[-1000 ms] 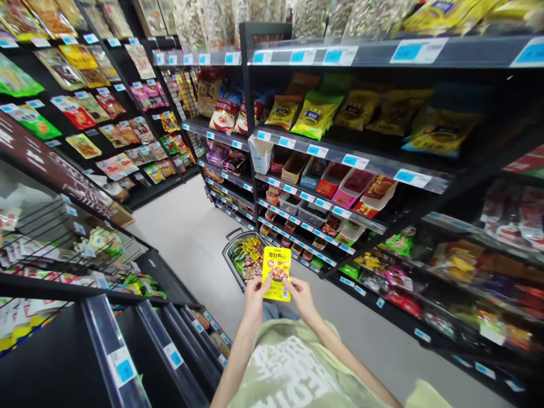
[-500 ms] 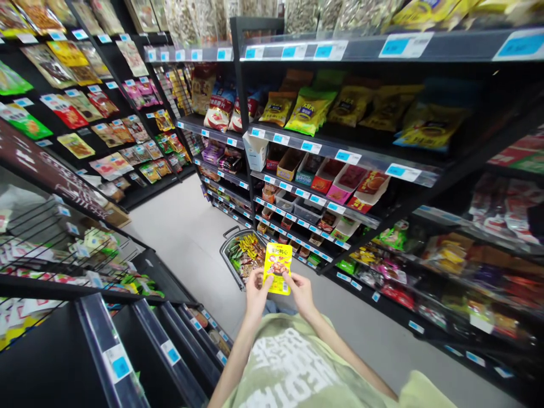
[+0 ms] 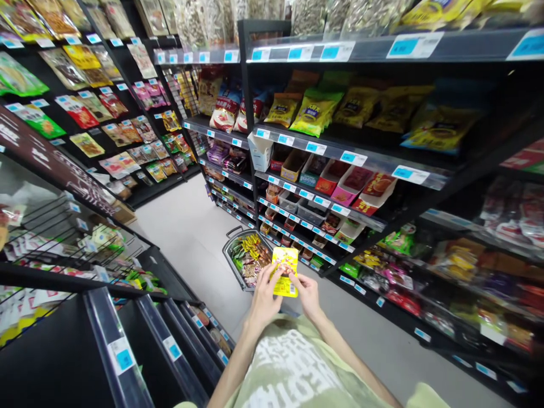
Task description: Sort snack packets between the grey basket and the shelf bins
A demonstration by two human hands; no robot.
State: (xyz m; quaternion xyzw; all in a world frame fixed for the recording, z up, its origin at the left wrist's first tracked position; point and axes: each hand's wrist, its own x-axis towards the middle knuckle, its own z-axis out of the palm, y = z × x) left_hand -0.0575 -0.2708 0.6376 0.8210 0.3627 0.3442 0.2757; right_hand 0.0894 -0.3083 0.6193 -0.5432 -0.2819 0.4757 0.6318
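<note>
A yellow snack packet with a food picture on its front is held upright in front of my body. My right hand pinches its lower right side, thumb on the front. Across the packet's left and middle front lie the outstretched fingers of my left hand. Beyond the packet, a dark shopping basket stands on the floor, filled with many small colourful snack packets. My hands and the yellow packet cover part of the basket's near right side.
Shelves of bagged snacks and open boxes run along the right. A dark rack is close on my left, and hanging packets line the far left wall. Grey floor lies between them.
My left hand has shifted from gripping the packet's lower left edge to lying with its fingers over the front. The view has turned slightly; my right hand still holds the packet.
</note>
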